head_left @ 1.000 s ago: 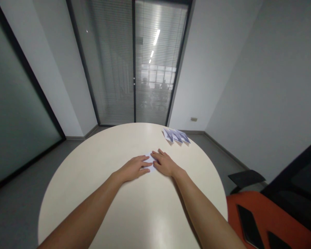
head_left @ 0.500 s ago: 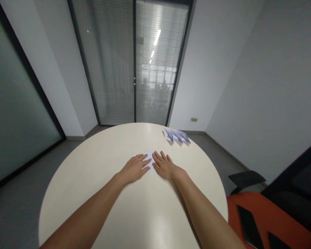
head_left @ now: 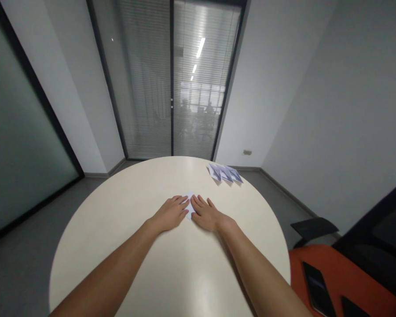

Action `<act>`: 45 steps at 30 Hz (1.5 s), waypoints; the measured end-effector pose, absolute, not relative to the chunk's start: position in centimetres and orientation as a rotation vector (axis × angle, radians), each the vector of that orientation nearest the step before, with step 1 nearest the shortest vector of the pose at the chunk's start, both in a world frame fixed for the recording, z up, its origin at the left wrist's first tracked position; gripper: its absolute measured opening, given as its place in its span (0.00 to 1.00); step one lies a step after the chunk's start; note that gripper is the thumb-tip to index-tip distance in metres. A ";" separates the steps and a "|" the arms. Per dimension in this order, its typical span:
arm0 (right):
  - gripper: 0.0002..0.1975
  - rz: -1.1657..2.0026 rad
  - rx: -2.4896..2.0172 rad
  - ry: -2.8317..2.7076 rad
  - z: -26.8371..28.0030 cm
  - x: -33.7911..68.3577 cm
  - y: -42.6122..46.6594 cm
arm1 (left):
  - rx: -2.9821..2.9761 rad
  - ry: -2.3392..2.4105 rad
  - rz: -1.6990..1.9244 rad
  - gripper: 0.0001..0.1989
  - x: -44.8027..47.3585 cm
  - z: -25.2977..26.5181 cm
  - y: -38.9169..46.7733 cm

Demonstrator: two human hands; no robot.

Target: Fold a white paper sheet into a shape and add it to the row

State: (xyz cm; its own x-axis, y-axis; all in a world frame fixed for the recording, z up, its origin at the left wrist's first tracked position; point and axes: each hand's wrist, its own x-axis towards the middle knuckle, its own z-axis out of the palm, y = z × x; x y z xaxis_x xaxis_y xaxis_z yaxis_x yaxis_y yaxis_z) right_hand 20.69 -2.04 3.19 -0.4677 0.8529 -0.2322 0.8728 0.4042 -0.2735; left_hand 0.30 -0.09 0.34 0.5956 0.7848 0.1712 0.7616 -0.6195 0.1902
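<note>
A small piece of white paper (head_left: 189,214) lies on the round table, mostly covered by my hands. My left hand (head_left: 170,214) rests on its left side, palm down, with the fingers stretched out. From the other side my right hand (head_left: 205,213) lies flat over the paper's right part, fingers extended and slightly spread. Only a narrow strip of paper shows between the fingertips of the two hands. Whether the sheet is folded under them cannot be made out.
Several folded papers (head_left: 225,174) stand overlapping near the far right edge of the pale round table (head_left: 119,198). An orange chair (head_left: 308,257) with black armrest is at the right; a dark phone (head_left: 318,286) and another dark flat item (head_left: 352,307) lie on its seat.
My right hand has slid a little to the left and nearer to me across the paper, narrowing the gap between the hands. My left hand has moved very slightly left.
</note>
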 end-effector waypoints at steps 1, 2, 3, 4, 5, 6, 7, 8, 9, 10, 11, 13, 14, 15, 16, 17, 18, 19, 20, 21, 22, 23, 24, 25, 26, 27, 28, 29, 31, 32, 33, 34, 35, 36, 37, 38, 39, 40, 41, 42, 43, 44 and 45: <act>0.39 -0.558 1.601 2.588 3.1 20.7 -1.9 | 2.724 1.324 0.376 0.26 0.3 0.4 -0.1; 0.39 -0.551 1.624 2.583 3.0 20.8 -1.8 | 2.730 1.325 0.388 0.25 0.3 0.4 0.0; 0.39 -0.542 1.650 2.573 2.9 20.8 -1.7 | 2.736 1.323 0.402 0.25 0.2 0.4 0.0; 0.39 -0.532 1.674 2.562 2.8 20.9 -1.6 | 2.743 1.315 0.415 0.24 0.2 0.5 0.1; 0.39 -0.520 1.694 2.556 2.7 20.9 -1.5 | 2.750 1.300 0.428 0.23 0.1 0.5 0.2; 0.39 -0.507 1.709 2.555 2.6 21.0 -1.5 | 2.755 1.282 0.443 0.22 0.0 0.5 0.2; 0.39 -0.489 1.720 2.562 2.5 21.1 -1.4 | 2.755 1.263 0.463 0.21 0.0 0.5 0.3; 0.39 -0.468 1.729 2.573 2.5 21.2 -1.4 | 2.745 1.250 0.488 0.21 -0.1 0.5 0.3; 0.38 -0.444 1.734 2.590 2.5 21.3 -1.3 | 2.728 1.244 0.515 0.21 -0.1 0.5 0.3; 0.38 -0.417 1.733 2.612 2.5 21.4 -1.3 | 2.707 1.244 0.542 0.21 -0.2 0.5 0.3; 0.37 -0.385 1.726 2.641 2.4 21.5 -1.3 | 2.685 1.249 0.564 0.21 -0.2 0.6 0.2; 0.36 -0.315 1.710 2.693 2.4 21.5 -1.4 | 2.655 1.268 0.581 0.21 -0.1 0.7 0.0; 0.36 -0.297 1.707 2.703 2.5 21.4 -1.5 | 2.645 1.284 0.580 0.21 -0.1 0.8 -0.1; 0.37 -0.306 1.705 2.698 2.5 21.3 -1.7 | 2.635 1.302 0.579 0.21 0.0 0.9 -0.2; 0.39 -0.341 1.703 2.677 2.6 21.1 -1.9 | 2.623 1.321 0.576 0.22 0.1 1.1 -0.3; 0.42 -0.407 1.694 2.644 2.7 21.0 -2.1 | 2.610 1.338 0.573 0.22 0.2 1.2 -0.3; 0.45 -0.484 1.676 2.610 2.8 20.8 -2.3 | 2.599 1.352 0.571 0.22 0.2 1.3 -0.4; 0.46 -0.534 1.660 2.582 2.9 20.7 -2.5 | 2.589 1.360 0.568 0.22 0.3 1.3 -0.4; 0.48 -0.571 1.648 2.560 3.0 20.6 -2.6 | 2.585 1.358 0.566 0.22 0.2 1.4 -0.3; 0.49 -0.591 1.638 2.545 3.1 20.6 -2.7 | 2.587 1.344 0.565 0.22 0.2 1.4 -0.3; 0.50 -0.599 1.632 2.537 3.2 20.6 -2.7 | 2.597 1.316 0.564 0.22 0.1 1.4 -0.2; 0.51 -0.602 1.628 2.536 3.3 20.6 -2.7 | 2.614 1.276 0.561 0.22 0.0 1.3 0.0; 0.51 -0.602 1.626 2.539 3.3 20.6 -2.6 | 2.633 1.233 0.557 0.22 -0.2 1.3 0.1; 0.52 -0.600 1.626 2.543 3.3 20.7 -2.5 | 2.653 1.194 0.552 0.21 -0.4 1.2 0.2; 0.53 -0.595 1.628 2.548 3.3 20.8 -2.5 | 2.669 1.167 0.543 0.19 -0.5 1.1 0.4; 0.54 -0.587 1.632 2.552 3.3 20.9 -2.4 | 2.681 1.148 0.530 0.18 -0.7 1.1 0.4; 0.54 -0.581 1.634 2.555 3.3 21.0 -2.4 | 2.689 1.136 0.517 0.17 -0.9 1.0 0.5; 0.54 -0.576 1.630 2.561 3.3 21.0 -2.3 | 2.693 1.125 0.502 0.17 -1.0 1.1 0.5; 0.53 -0.576 1.607 2.577 3.5 21.2 -2.3 | 2.693 1.105 0.465 0.18 -1.2 1.2 0.4; 0.53 -0.586 1.589 2.583 3.7 21.3 -2.4 | 2.688 1.103 0.447 0.19 -1.3 1.3 0.4; 0.53 -0.602 1.570 2.583 3.9 21.4 -2.4 | 2.683 1.105 0.434 0.19 -1.4 1.4 0.4; 0.53 -0.624 1.551 2.579 4.2 21.5 -2.4 | 2.677 1.107 0.426 0.20 -1.5 1.4 0.3; 0.53 -0.647 1.537 2.571 4.4 21.7 -2.4 | 2.675 1.104 0.424 0.20 -1.5 1.5 0.3; 0.53 -0.670 1.526 2.563 4.7 21.8 -2.5 | 2.676 1.092 0.428 0.20 -1.6 1.5 0.4; 0.53 -0.686 1.517 2.554 4.9 21.9 -2.5 | 2.680 1.073 0.436 0.20 -1.6 1.5 0.4; 0.53 -0.694 1.509 2.542 5.1 22.0 -2.6 | 2.683 1.052 0.442 0.20 -1.7 1.5 0.5; 0.53 -0.694 1.503 2.526 5.2 22.0 -2.7 | 2.682 1.037 0.441 0.20 -1.7 1.5 0.5; 0.52 -0.689 1.495 2.506 5.3 21.9 -2.8 | 2.675 1.032 0.431 0.20 -1.7 1.5 0.6; 0.52 -0.681 1.493 2.485 5.4 21.8 -3.0 | 2.660 1.036 0.413 0.21 -1.7 1.5 0.6; 0.53 -0.673 1.497 2.467 5.4 21.6 -3.1 | 2.640 1.043 0.390 0.21 -1.6 1.5 0.6; 0.53 -0.667 1.505 2.454 5.3 21.4 -3.3 | 2.618 1.049 0.367 0.22 -1.6 1.5 0.6; 0.54 -0.664 1.515 2.450 5.1 21.2 -3.4 | 2.598 1.054 0.351 0.22 -1.5 1.5 0.6; 0.55 -0.663 1.522 2.452 5.0 21.0 -3.5 | 2.581 1.056 0.342 0.23 -1.5 1.5 0.6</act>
